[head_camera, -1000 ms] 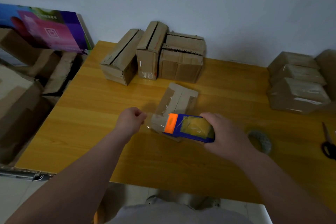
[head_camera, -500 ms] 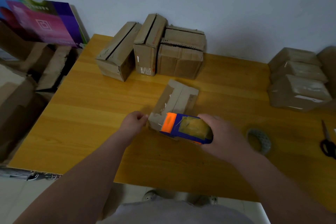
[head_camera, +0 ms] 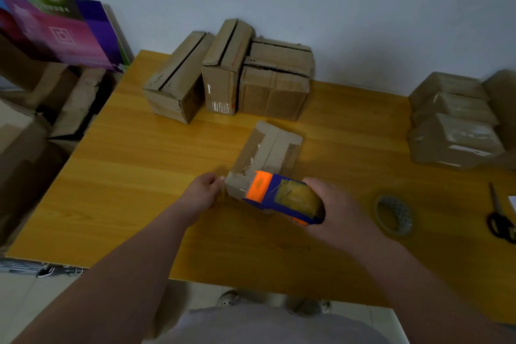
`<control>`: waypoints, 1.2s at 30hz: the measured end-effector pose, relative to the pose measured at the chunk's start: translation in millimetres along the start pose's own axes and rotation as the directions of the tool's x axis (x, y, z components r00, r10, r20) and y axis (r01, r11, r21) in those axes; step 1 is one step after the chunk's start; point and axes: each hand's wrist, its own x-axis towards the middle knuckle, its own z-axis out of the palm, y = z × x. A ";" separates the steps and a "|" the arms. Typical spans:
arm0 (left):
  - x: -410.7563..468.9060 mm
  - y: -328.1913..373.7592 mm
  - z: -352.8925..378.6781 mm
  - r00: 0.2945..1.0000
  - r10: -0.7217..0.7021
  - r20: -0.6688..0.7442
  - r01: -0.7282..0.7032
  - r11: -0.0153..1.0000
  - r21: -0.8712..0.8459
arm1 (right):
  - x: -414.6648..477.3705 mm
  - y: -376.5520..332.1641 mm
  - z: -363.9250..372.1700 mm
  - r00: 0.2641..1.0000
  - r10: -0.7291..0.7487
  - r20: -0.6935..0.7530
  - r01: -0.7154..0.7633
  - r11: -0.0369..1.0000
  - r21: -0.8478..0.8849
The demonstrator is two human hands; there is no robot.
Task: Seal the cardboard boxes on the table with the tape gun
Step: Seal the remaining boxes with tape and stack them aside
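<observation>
A small cardboard box [head_camera: 268,151] lies in the middle of the yellow wooden table [head_camera: 139,170], old tape patches on its closed top flaps. My right hand [head_camera: 332,212] grips a blue and orange tape gun [head_camera: 282,195] with its orange head against the box's near end. My left hand [head_camera: 205,193] sits at the box's near left corner, fingers curled and pinching what looks like the clear tape end. Three unsealed boxes [head_camera: 229,72] stand at the back of the table.
A stack of taped boxes [head_camera: 455,126] sits at the right edge. A spare tape roll [head_camera: 393,213] lies right of my right hand, with black scissors [head_camera: 499,218] beyond it. Cardboard and a purple carton [head_camera: 58,31] pile on the floor at left.
Both hands moved in toward the box: the tape gun's head now meets its near end, and my left hand has come up against the near left corner.
</observation>
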 end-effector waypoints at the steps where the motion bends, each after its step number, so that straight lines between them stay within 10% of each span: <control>1: 0.7 -2.3 -1.2 1.000 0.001 0.005 -0.001 0.999 0.033 | 0.0 0.5 -0.1 1.000 -0.001 0.003 0.001 1.000 -0.002; 6: -1.5 -16.6 -0.1 0.986 0.075 -0.149 -0.012 0.923 0.385 | -1.2 -0.2 0.8 1.000 0.005 -0.006 -0.005 1.000 0.000; 9: -14.1 -5.8 5.1 0.927 0.131 -0.351 -0.082 0.985 0.152 | -2.2 -0.7 2.1 1.000 0.009 -0.003 -0.009 1.000 0.005; 14: -35.8 9.6 17.4 0.996 0.027 -0.086 -0.044 0.979 -0.197 | -2.6 -2.2 1.5 0.999 0.025 0.019 -0.025 0.999 -0.023; 18: -33.4 18.1 4.2 0.999 0.022 0.028 -0.026 0.987 0.159 | -2.9 -4.9 0.3 0.999 0.031 0.030 -0.029 0.999 -0.040; 23: -31.1 31.9 13.9 0.873 0.341 0.350 -0.484 0.509 0.712 | -5.3 -4.6 2.2 0.999 0.036 0.029 -0.036 0.999 -0.003; 36: -21.2 26.1 8.4 0.844 0.265 0.466 -0.521 0.199 0.830 | -42.5 44.6 -22.9 1.000 0.003 0.026 -0.005 0.997 0.078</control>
